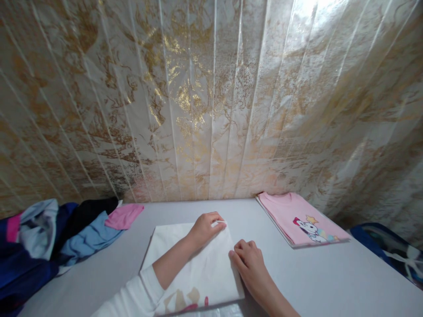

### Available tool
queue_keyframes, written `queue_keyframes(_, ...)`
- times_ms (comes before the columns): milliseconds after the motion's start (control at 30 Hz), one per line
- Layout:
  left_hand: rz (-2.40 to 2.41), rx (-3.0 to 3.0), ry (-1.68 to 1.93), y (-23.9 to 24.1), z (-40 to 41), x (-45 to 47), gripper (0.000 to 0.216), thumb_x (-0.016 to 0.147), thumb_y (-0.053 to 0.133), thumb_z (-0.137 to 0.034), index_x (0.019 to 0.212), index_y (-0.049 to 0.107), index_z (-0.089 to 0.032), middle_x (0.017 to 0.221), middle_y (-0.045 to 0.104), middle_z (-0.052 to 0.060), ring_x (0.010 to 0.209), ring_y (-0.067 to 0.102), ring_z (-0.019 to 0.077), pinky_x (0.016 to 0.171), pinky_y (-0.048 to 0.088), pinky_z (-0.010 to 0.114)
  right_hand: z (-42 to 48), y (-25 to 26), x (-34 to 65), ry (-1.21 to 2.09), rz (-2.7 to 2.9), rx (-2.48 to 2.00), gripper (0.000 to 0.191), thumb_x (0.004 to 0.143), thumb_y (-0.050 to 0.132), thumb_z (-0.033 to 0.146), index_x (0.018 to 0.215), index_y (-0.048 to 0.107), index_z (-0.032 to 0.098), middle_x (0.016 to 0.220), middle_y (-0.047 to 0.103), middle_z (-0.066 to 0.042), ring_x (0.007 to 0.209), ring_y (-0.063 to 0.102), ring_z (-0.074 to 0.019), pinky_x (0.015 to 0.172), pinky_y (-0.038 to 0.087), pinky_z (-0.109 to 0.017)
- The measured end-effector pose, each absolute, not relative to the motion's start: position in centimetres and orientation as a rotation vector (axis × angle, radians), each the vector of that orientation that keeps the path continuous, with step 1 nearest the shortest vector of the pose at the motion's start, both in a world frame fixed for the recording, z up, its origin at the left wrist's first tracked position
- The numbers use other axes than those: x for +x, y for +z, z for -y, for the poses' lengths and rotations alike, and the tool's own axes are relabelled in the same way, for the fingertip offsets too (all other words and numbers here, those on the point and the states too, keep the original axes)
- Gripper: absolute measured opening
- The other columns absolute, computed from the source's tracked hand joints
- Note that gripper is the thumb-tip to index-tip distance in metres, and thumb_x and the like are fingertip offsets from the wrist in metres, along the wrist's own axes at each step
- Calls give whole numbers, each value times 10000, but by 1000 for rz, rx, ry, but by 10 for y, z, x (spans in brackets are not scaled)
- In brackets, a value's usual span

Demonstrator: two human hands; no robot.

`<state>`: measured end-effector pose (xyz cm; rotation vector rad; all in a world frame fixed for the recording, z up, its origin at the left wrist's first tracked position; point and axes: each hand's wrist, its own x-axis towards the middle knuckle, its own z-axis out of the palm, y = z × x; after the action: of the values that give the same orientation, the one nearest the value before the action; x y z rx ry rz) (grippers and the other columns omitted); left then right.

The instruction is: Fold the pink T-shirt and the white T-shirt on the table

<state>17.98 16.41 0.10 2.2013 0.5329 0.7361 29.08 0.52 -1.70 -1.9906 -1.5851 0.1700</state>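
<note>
A folded white shirt (205,275) lies flat before me, with a beige and red print along its near side. My left hand (207,230) reaches across it, its fingers and thumb pinched on the far right corner. At the right edge of the shirt is my right hand (248,263), fingers curled and thumb tip against the fabric's border. The palms of both hands are hidden from view. Some clear, shiny plastic (218,311) peeks out beneath the shirt's near edge.
To the right, a folded pink T-shirt (280,213) with a cartoon dog print tops a thin stack. A loose pile of clothes (89,229) sits on the left. Beyond the white table's (194,210) right edge is a blue-trimmed bag (373,235). A gold-patterned curtain (198,110) hangs behind.
</note>
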Motion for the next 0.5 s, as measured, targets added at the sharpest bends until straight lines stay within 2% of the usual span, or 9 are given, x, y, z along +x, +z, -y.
queue_keyframes(133,-595,2332,697,-3,-161,180,132,824,560,-243,796,676,-188,862,675,33,823,616,188,797,433,270,-1,-9,288,52,1766,-2124,412,965,380,195,652,647,214,803,637,-36,834,511,-217,754,346,-390)
queue_keyframes(267,-646,2448,646,-9,-160,180,129,830,543,-196,873,664,-204,959,663,27,848,611,196,826,424,299,2,-3,292,-70,1912,-2253,343,903,467,181,614,650,204,768,649,-65,833,515,-243,744,332,-408)
queue_keyframes(400,-665,2500,650,-11,-161,180,179,819,578,-179,987,628,-212,1034,650,19,915,606,201,865,407,311,4,3,292,-140,1881,-2229,168,841,541,191,693,618,211,790,638,-51,820,523,-239,716,342,-376)
queue_keyframes(500,-679,2497,663,-11,-162,181,112,850,567,-201,945,626,-215,1006,668,8,913,616,193,861,407,301,4,2,284,-217,1843,-2125,40,831,569,228,791,572,222,826,627,-34,790,525,-222,698,348,-349)
